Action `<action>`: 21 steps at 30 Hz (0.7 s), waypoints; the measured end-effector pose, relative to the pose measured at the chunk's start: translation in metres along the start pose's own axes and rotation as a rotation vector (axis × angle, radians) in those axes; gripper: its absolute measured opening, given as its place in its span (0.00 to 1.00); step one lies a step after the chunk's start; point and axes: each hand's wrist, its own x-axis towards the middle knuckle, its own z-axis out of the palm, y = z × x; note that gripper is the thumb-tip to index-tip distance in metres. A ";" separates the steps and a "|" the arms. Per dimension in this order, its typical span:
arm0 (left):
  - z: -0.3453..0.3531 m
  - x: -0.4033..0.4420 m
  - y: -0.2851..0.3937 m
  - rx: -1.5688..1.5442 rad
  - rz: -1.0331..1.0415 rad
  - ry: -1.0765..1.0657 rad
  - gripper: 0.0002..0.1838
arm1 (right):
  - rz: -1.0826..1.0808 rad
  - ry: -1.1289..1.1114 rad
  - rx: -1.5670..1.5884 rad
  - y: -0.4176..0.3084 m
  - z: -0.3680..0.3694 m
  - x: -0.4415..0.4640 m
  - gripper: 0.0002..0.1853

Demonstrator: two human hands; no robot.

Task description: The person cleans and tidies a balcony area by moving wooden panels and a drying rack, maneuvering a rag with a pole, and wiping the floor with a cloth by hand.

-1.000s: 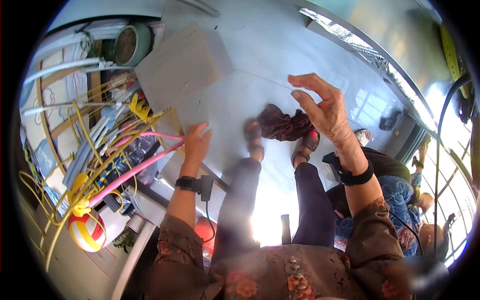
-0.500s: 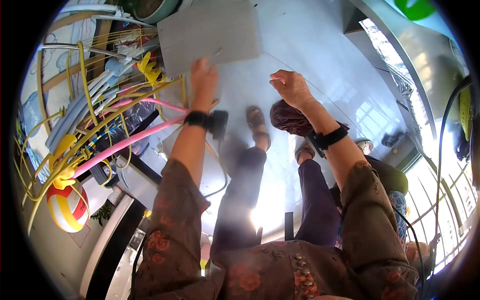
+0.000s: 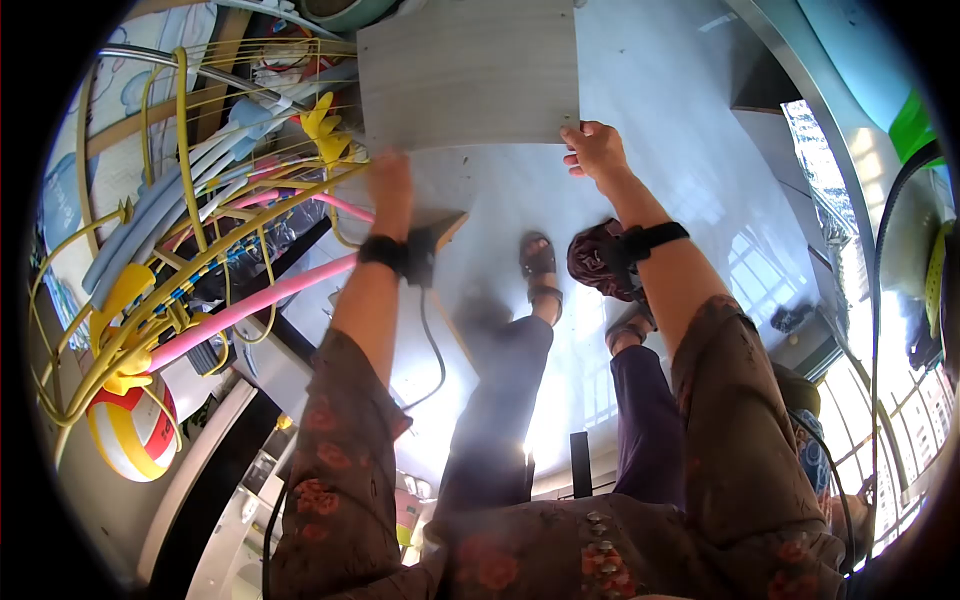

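Note:
A flat grey board lies at the top middle of the view, its near edge facing me. My right hand is at the board's near right corner, with fingers bent and the thumb and forefinger closed on that corner. Smeared by motion, my left hand is by the near left corner; whether it touches the board I cannot tell, and its fingers do not show clearly. Both wrists wear black straps, the left one with a dark box attached.
On the left stands a yellow wire rack with hangers and a pink tube. A ball sits below it. A dark maroon bundle is near my feet on the shiny floor. Another person is partly visible at lower right.
My right hand has gone from a closed fist away from the board to its near right corner. My left hand has drawn back slightly. The board appears further right and larger as the view shifts.

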 end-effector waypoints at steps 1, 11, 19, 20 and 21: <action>-0.010 0.013 -0.007 0.000 0.017 0.036 0.12 | -0.005 -0.003 -0.003 0.000 0.007 0.008 0.17; -0.045 0.045 -0.005 -0.697 -0.594 -0.336 0.21 | -0.045 0.126 0.257 0.005 -0.002 -0.002 0.10; 0.014 -0.059 0.046 -0.901 -0.754 -0.371 0.13 | -0.050 0.148 0.211 0.036 -0.104 -0.022 0.13; 0.022 -0.075 0.056 -0.872 -0.773 -0.365 0.13 | -0.030 0.136 0.185 0.045 -0.118 -0.023 0.14; 0.026 -0.089 0.070 -0.873 -0.790 -0.377 0.13 | -0.008 0.122 0.160 0.055 -0.129 -0.025 0.15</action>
